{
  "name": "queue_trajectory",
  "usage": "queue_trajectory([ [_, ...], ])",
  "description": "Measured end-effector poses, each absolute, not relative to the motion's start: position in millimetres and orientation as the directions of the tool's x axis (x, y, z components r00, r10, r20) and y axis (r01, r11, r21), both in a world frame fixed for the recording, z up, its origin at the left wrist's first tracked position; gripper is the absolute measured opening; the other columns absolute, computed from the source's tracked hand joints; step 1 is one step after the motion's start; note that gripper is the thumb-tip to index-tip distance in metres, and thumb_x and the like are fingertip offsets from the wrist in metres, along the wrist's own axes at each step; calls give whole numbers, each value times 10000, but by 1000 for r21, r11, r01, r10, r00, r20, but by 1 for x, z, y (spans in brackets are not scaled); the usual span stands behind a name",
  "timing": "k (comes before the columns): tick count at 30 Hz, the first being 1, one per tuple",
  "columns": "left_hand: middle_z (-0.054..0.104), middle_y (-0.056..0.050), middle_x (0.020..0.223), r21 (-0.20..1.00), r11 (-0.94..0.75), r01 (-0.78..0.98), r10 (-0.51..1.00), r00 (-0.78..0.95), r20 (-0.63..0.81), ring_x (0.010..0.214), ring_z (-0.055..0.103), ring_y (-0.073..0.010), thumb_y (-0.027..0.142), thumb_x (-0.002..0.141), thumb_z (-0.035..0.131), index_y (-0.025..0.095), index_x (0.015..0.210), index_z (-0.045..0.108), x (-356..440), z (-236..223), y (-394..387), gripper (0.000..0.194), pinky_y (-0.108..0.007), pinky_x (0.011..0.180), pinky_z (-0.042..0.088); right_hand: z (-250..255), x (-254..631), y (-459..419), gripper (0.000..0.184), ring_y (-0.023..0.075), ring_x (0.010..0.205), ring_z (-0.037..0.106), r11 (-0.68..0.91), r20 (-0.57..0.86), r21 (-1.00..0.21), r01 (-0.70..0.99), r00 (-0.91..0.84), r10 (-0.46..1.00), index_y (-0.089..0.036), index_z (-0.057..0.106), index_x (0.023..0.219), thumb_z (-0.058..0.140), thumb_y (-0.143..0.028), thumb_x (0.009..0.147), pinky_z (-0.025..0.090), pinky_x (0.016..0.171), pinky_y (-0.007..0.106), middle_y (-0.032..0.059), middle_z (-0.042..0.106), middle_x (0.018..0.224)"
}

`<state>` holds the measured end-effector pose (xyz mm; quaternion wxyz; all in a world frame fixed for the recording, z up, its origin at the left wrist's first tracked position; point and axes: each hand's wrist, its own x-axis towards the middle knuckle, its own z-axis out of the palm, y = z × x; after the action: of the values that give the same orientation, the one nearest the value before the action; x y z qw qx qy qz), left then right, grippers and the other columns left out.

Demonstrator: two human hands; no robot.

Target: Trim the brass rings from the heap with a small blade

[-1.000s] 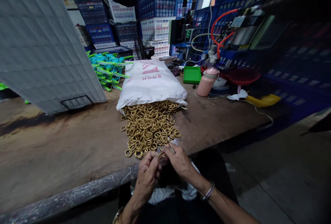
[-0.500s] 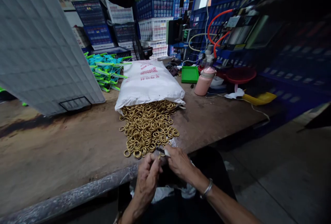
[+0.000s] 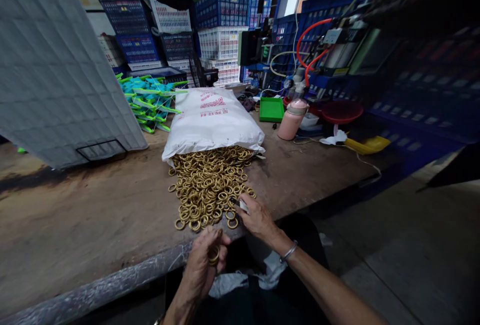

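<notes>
The left grip (image 3: 204,254) was curled round at least one brass-coloured ring (image 3: 214,262), just off the front of the desk (image 3: 108,210). The right grip (image 3: 258,219) was clasping a small tool (image 3: 243,206), pale with a dark tip, which reached the near right side of the pile (image 3: 206,185); what the tool was could not be made out. The pile lay on the desk before the bag (image 3: 213,127), spilling from its mouth.

The likeliest trouble was a dropped ring: a few loose ones sat close to the front edge, and a careless sweep of the right wrist or tool could have sent them over. The held ring might have slipped too, had the curled fingers loosened. A tug at the bag could have let more slide out, and the tip, if sharp, might have nicked a finger brought near it.
</notes>
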<state>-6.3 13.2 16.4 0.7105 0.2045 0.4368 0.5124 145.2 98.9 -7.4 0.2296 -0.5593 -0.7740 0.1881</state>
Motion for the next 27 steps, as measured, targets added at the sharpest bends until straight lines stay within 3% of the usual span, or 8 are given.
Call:
queue_trajectory([
  [6,585,13,679,663,423,-617,888,138,-438,470,454,-68,320,683,642,191,947,519,-11,23,16,318,-155,378,300,3,133,98,125,152,808,548,292,74,-474,831,-293,953,-206,515,908,492,-174,789,316,647,225,39,618,896],
  [10,576,-11,727,593,431,-681,882,180,-435,556,502,-73,295,685,655,145,813,573,-15,18,18,214,-151,409,327,4,133,97,176,153,805,537,266,43,-440,858,-275,960,-200,522,908,470,-119,761,302,638,230,46,612,908],
  [15,571,-15,730,601,421,-679,885,163,-436,595,523,-86,288,676,680,135,686,544,-14,13,22,205,-148,414,360,-3,135,99,196,153,788,525,277,65,-438,855,-277,959,-188,516,898,447,-92,741,299,638,234,47,603,891],
  [20,535,19,655,758,310,-574,936,42,-351,545,500,-83,324,682,671,156,704,517,-12,8,27,229,-143,373,347,-1,137,101,117,126,694,493,282,105,-597,751,-276,956,-179,502,818,423,-110,767,311,621,221,21,576,781],
  [24,492,65,524,915,219,-339,958,-100,-267,397,410,-61,380,712,620,172,877,535,-11,6,32,279,-147,339,312,14,134,93,174,100,586,424,252,54,-837,487,-384,922,-180,483,717,397,-269,839,311,553,206,-26,490,646],
  [27,476,77,488,958,196,-211,969,-106,-222,359,370,-54,380,712,608,166,970,549,-12,9,35,341,-155,349,291,25,131,85,173,85,573,397,147,-14,-945,293,-486,874,-174,496,705,430,-286,819,321,545,194,-48,448,619],
])
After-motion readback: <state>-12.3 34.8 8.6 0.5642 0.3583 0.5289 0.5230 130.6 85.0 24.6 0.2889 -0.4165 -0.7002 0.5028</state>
